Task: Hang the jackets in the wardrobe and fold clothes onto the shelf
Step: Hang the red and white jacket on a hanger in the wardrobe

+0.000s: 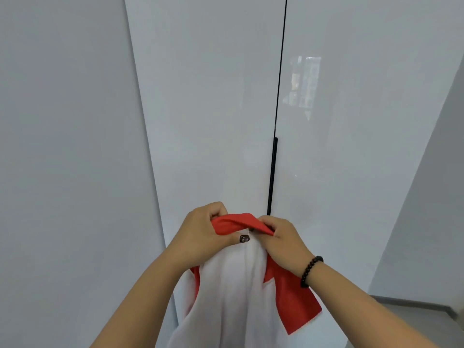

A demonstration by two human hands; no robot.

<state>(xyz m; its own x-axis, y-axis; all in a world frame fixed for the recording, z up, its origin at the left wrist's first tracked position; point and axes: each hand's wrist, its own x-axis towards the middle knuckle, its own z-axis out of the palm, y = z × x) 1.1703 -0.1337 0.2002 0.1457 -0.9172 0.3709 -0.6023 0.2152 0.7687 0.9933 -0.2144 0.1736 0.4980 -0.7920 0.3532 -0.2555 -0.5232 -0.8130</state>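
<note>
Glossy white wardrobe doors [213,109] fill the view, closed, with a thin dark gap and a black bar handle [273,175] between them; the right door reflects a window. A plain white wall [65,146] stands at left. The left hand [203,233] and right hand [281,241] both grip the red collar of a white-and-red shirt [233,292] held up before the doors.
</note>
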